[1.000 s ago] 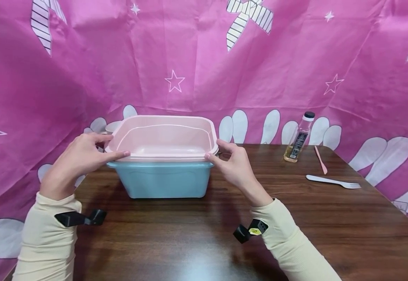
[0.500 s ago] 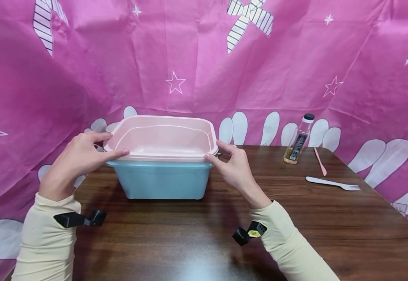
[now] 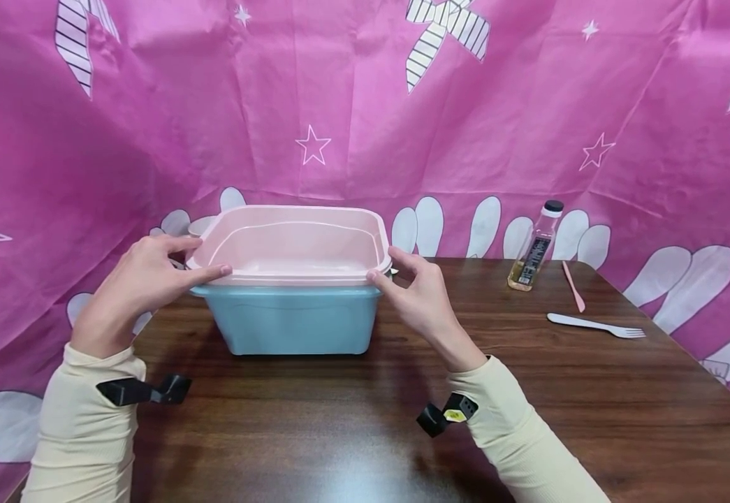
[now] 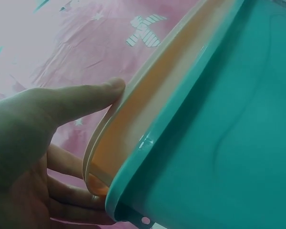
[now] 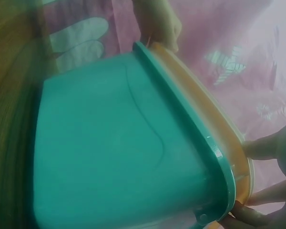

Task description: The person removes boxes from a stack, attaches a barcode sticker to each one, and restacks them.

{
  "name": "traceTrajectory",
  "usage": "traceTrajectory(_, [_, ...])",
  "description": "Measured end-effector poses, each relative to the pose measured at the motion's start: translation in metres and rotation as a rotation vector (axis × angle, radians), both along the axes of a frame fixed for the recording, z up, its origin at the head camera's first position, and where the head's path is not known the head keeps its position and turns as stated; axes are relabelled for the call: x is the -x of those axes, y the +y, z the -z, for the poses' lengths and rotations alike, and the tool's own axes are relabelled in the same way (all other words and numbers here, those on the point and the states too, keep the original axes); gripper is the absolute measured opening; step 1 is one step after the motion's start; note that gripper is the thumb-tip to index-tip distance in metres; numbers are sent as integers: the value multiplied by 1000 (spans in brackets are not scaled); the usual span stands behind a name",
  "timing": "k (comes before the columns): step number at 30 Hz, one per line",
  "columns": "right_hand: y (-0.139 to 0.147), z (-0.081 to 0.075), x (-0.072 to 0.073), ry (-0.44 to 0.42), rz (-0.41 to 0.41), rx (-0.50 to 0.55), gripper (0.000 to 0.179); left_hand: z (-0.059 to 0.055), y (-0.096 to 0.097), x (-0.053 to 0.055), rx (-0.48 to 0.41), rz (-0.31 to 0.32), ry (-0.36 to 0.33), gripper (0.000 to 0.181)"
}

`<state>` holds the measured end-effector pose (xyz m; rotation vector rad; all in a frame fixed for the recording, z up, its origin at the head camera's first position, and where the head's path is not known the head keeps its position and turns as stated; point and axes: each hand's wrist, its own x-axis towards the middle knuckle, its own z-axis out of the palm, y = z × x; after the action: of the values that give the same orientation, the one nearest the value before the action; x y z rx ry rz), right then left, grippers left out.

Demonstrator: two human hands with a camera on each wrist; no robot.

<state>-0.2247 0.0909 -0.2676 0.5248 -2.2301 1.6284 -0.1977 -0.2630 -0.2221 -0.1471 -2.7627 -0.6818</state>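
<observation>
On the tabletop (image 3: 314,412), saw a blue tub (image 3: 295,321) with a pink tub (image 3: 295,244) seated in its mouth. Judged the latter light, stiff, perhaps slippery, best held by the rim at both ends. Found left hand (image 3: 141,279) and right hand (image 3: 424,297) partly closed, gripping opposite ends of that rim between thumb and fingers.

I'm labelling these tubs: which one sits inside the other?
The pink tub; its upper edge stands above the blue tub, which encloses its lower part.
</observation>
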Motion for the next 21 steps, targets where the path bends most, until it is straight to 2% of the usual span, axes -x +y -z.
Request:
traceTrajectory(6, [1,-1,1,-10,6,-18,55,0,0,2,16,9,19,49])
traceTrajectory(14, [1,-3,-3,53,-14,-18,58,-4,0,-1,-78,-29,-26,86])
traceTrajectory(17, [1,-4,-5,65,-23,-8,59,-5,-1,-2,-90,-25,-15,86])
traceTrajectory(21, [2,-6,-6,101,7,-14,56,-6,0,-5,-151,-18,22,83])
